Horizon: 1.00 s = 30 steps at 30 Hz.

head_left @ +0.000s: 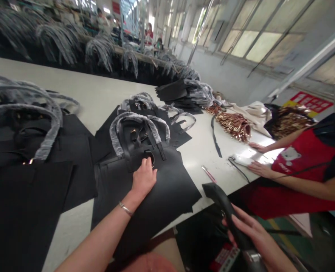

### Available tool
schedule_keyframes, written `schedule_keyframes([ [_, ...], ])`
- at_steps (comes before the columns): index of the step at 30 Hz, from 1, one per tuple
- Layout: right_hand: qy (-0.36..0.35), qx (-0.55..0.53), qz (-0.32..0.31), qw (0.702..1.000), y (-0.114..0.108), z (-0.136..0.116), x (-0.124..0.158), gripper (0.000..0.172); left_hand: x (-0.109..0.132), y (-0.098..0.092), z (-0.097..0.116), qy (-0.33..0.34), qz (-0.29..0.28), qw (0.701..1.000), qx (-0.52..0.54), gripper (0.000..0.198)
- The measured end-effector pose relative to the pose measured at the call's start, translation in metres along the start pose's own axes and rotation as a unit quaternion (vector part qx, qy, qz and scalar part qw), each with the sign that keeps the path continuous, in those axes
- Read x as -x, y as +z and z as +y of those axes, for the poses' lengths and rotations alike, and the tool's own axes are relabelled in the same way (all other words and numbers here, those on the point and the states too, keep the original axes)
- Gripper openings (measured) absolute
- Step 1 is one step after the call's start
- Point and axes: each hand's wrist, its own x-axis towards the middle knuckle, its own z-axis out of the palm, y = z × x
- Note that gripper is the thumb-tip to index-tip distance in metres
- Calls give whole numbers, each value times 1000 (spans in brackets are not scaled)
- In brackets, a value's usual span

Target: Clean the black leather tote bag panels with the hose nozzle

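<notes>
My left hand (143,177) rests on a black leather bag panel (156,189) that lies flat on the white table (99,94), fingers curled at a round metal fitting (149,155) near the straps. The bag's handles (122,128) are wrapped in grey foam. My right hand (249,230) is below the table's edge, wrapped round a black handheld tool (222,204) that points up towards the table.
Stacks of black panels with wrapped handles lie at the left (28,124) and behind (184,94). A pile of gold hardware (234,124) and a loose black strap (215,138) sit at the right. A co-worker in a red apron (298,166) has both hands on a white object (244,159).
</notes>
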Motion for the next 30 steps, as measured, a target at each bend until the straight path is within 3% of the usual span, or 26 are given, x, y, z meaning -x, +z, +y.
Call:
schedule_keyframes([
  [4,39,-26,-17,999,-3,24,14,76,4,0,1,6,15,1000,-16,45],
  [9,57,-26,-39,997,7,19,11,64,3,2,0,27,2,999,-21,44],
  [16,-56,-44,-11,997,16,0,-23,47,5,0,1,31,-9,999,-11,43],
  [18,-54,-36,-6,998,9,-1,-19,53,5,-2,1,25,-16,1000,-2,43],
  [23,31,-8,-29,999,-3,16,7,73,4,-2,1,20,-21,1000,10,44],
  [26,40,-2,-33,999,6,25,9,79,5,-1,0,18,-18,1000,9,44],
  [30,7,22,2,1000,29,18,-5,93,7,-3,0,21,-26,999,18,45],
])
